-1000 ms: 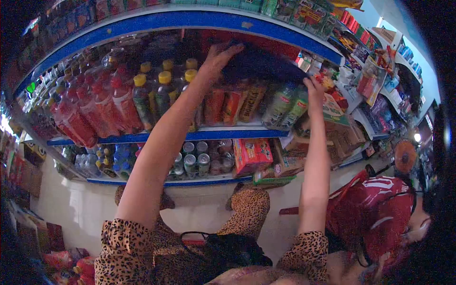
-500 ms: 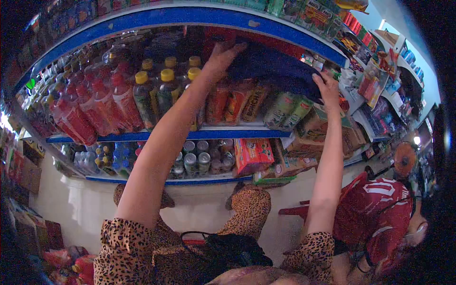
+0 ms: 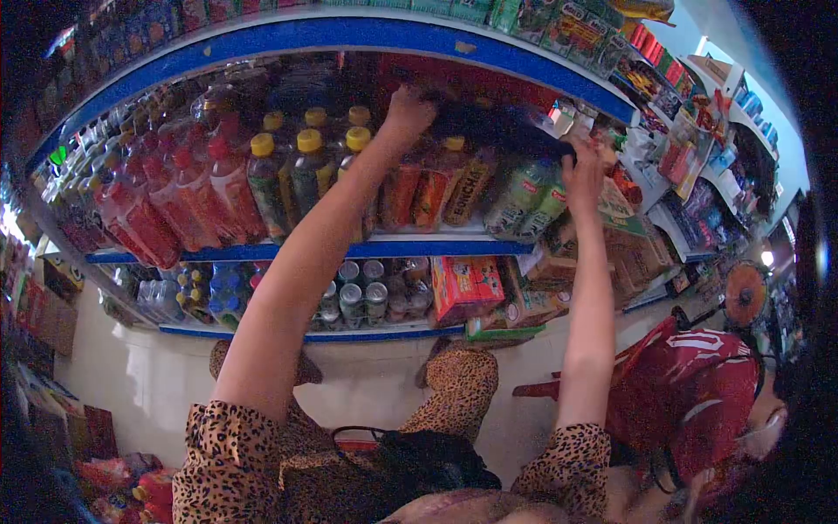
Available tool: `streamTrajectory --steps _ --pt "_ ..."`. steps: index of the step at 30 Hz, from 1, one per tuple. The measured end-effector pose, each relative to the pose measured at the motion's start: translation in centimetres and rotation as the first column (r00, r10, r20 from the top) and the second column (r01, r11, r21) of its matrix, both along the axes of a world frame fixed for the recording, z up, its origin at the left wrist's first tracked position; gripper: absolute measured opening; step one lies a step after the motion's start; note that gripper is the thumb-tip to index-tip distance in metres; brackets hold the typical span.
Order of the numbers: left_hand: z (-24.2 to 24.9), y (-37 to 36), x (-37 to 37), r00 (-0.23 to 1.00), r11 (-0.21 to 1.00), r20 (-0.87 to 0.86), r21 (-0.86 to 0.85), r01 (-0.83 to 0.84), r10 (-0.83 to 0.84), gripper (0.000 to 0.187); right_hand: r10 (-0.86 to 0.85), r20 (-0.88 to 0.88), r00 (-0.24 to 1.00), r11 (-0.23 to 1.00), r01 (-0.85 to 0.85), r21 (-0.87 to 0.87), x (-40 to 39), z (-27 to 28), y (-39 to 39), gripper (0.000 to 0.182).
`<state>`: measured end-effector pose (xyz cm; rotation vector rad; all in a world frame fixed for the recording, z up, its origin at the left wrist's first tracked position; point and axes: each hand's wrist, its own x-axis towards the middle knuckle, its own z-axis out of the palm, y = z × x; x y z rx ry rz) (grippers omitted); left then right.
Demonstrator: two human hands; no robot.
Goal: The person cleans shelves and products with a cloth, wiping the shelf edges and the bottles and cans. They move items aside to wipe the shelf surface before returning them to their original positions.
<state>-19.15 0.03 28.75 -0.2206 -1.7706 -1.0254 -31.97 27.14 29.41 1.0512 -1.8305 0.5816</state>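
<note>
A dark blue cloth (image 3: 506, 124) stretches between my two hands, over the bottles on the upper shelf. My left hand (image 3: 410, 112) grips its left end, above the yellow-capped bottles (image 3: 310, 166); the fingertips are blurred in shadow. At the other end, my right hand (image 3: 583, 170) is closed on the cloth's edge, just right of the green-labelled bottles (image 3: 524, 201). Below the cloth stand orange-labelled bottles (image 3: 432, 196) and a bottle marked "BONCHA" (image 3: 467, 192).
Red drink bottles (image 3: 188, 188) fill the shelf's left. A blue shelf edge (image 3: 349, 31) runs overhead. Cans (image 3: 352, 301) and a pink-orange box (image 3: 469, 288) sit on the lower shelf. Cartons (image 3: 611, 253) stand at right. A person in a red shirt (image 3: 690, 384) is close on my right.
The cloth has come down and bunched narrower, uncovering more bottle tops. My left hand has dropped slightly; my right hand has shifted a little left and down.
</note>
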Motion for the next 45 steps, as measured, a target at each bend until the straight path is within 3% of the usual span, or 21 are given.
streamTrajectory --steps 3,6,9,12,15,18,21,24,27,30,33,36,39,42,45 --pt "0.3 0.9 1.0 0.96 0.987 0.26 -0.146 -0.07 0.106 0.03 0.067 0.058 0.996 0.995 -0.063 -0.071 -0.4 -1.5 -0.1 0.03" --pt "0.1 2.3 0.9 0.949 0.93 0.155 -0.295 -0.22 0.274 0.029 0.076 0.062 0.995 0.992 -0.069 -0.103 -0.5 -2.2 0.1 0.03" --pt "0.1 2.8 1.1 0.885 0.873 0.201 -0.356 -0.334 0.421 0.035 0.075 0.059 0.995 0.994 -0.069 -0.087 0.0 -2.4 0.1 0.033" --pt "0.8 2.1 1.8 0.861 0.591 0.114 -0.771 -0.239 0.496 0.043 0.041 0.018 0.999 0.993 -0.039 -0.109 0.6 -3.2 -0.2 0.038" --pt "1.8 3.6 2.6 0.765 0.929 0.562 -0.349 -0.125 0.314 0.044 0.01 -0.013 1.0 0.989 -0.012 -0.151 1.3 -3.8 -0.7 0.041" --pt "0.5 4.4 2.3 0.685 0.618 0.245 -0.693 -0.371 0.686 0.048 -0.025 -0.042 0.999 0.981 0.017 -0.192 1.4 -4.1 -1.2 0.043" --pt "-0.7 5.2 1.8 0.739 0.6 0.087 -0.65 -0.466 0.668 0.052 -0.036 0.0 0.999 0.982 0.035 -0.186 1.4 -4.0 -1.1 0.044" --pt "-1.3 5.9 1.1 0.78 0.424 -0.284 -0.71 -0.562 0.558 0.051 -0.03 0.03 0.999 0.988 0.034 -0.148 1.7 -3.3 -0.8 0.045" --pt "-2.1 6.5 1.2 0.761 0.362 -0.286 -0.747 -0.558 0.582 0.052 -0.033 0.05 0.998 0.99 0.04 -0.136 1.6 -3.1 -0.9 0.045" --pt "-2.0 7.0 1.8 0.759 0.44 -0.083 -0.772 -0.459 0.646 0.057 -0.079 0.072 0.994 0.992 0.085 -0.097 1.8 -2.8 -0.8 0.045" --pt "-2.0 7.1 1.8 0.757 0.445 -0.1 -0.756 -0.48 0.646 0.058 -0.089 0.064 0.994 0.99 0.095 -0.105 1.8 -3.5 -0.8 0.046" --pt "-2.3 7.0 0.9 0.75 0.47 -0.187 -0.678 -0.566 0.634 0.041 -0.039 0.069 0.997 0.988 0.049 -0.148 1.4 -4.2 -1.0 0.048" --pt "-2.3 7.4 1.4 0.794 0.54 -0.172 -0.648 -0.538 0.584 0.041 -0.026 0.05 0.998 0.988 0.033 -0.153 1.7 -4.5 -0.8 0.049" --pt "-1.9 7.6 2.1 0.741 0.522 0.055 -0.744 -0.416 0.669 0.051 -0.067 0.027 0.997 0.987 0.071 -0.145 2.0 -4.7 -0.9 0.05" --pt "-2.2 7.4 1.8 0.737 0.492 0.011 -0.751 -0.44 0.676 0.049 -0.085 0.021 0.996 0.986 0.087 -0.141 2.0 -5.1 -0.9 0.052"
